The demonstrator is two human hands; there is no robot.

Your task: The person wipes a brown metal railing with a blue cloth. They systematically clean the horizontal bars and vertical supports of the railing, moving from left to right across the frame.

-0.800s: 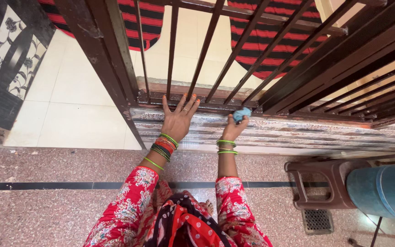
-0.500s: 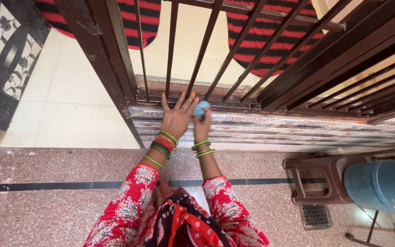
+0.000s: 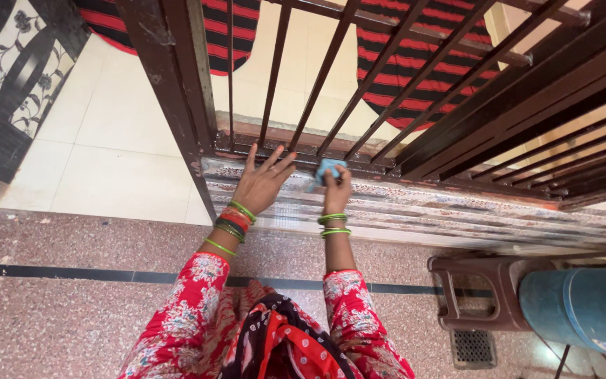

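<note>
Two hands are at work low on the metal gate [image 3: 359, 77], and I watch them from above. My right hand [image 3: 337, 191] is closed around a small blue cloth [image 3: 327, 171], bunched into a ball so that the fingers can press it firmly; the cloth sits at the fingertips and touches the bottom rail [image 3: 303, 156] of the gate, just where the vertical bars come down into it. I judge it is held so tight and low because the dirt gathers in this corner between rail and threshold. My left hand [image 3: 261, 184] holds nothing: it is fully open, fingers spread wide, the palm flat against the patterned threshold [image 3: 457, 203] just beside the cloth hand. It seems to lie there as a support, to carry the weight of the body that leans forward. Both wrists wear green bangles [image 3: 334, 224], with some red ones on the left, and the red flowered sleeves [image 3: 198, 309] reach toward the gate from below. Beyond the hands, through the bars, lies a pale tiled floor [image 3: 128, 168] with a red and black striped mat [image 3: 415, 63]. Well apart to the right of the cloth hand stands a brown plastic stool [image 3: 478, 295], and touching it a blue drum [image 3: 583, 309], both on the speckled stone floor [image 3: 71, 316].
</note>
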